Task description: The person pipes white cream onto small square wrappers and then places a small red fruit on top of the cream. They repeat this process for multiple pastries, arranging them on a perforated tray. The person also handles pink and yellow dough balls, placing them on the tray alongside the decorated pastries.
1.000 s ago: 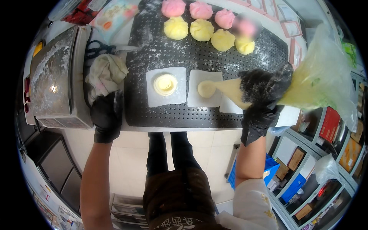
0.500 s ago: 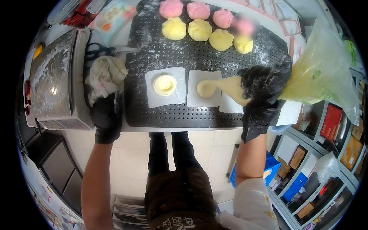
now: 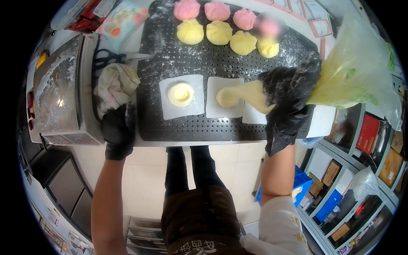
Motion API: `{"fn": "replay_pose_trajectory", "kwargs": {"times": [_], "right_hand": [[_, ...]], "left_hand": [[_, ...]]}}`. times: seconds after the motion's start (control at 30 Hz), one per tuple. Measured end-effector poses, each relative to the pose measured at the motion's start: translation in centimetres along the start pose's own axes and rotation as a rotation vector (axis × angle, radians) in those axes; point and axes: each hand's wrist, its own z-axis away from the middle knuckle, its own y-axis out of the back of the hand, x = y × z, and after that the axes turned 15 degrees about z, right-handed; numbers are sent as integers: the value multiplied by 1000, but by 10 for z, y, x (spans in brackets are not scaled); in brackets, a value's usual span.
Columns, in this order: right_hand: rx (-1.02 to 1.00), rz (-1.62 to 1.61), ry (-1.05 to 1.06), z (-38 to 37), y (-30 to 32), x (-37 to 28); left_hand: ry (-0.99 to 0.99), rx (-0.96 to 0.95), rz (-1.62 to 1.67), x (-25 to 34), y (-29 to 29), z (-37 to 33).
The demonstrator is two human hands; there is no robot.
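Observation:
My right hand, in a floury black glove, is closed round the neck of a clear piping bag filled with pale yellow cream. The bag's narrow end reaches left over a white paper square, with a round pale shape at its tip; cream and bag blend there. Left of it, a ring-shaped pale cream mound sits on another paper square. My black-gloved left hand rests at the left edge of the dark perforated tray, against a crumpled cloth; its fingertips are hidden.
Pink and yellow pleated pieces stand in two rows at the tray's far side. Blue-handled scissors lie beyond the cloth, beside a flour-dusted metal machine. Shelves stand at the right, near a blue crate.
My right hand and the piping bag have shifted very slightly. The whole view has drifted a little; my left hand stays where it was.

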Motion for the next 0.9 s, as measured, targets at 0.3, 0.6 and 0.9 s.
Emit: {"fn": "replay_pose_trajectory", "kwargs": {"times": [0.3, 0.6, 0.9], "right_hand": [[-380, -311, 35, 4, 53, 18], [40, 2, 42, 0, -9, -10], [-100, -27, 66, 11, 31, 0]], "left_hand": [[-16, -8, -30, -1, 1, 1], [-32, 1, -59, -5, -2, 3], [-27, -25, -67, -6, 1, 5]]}}
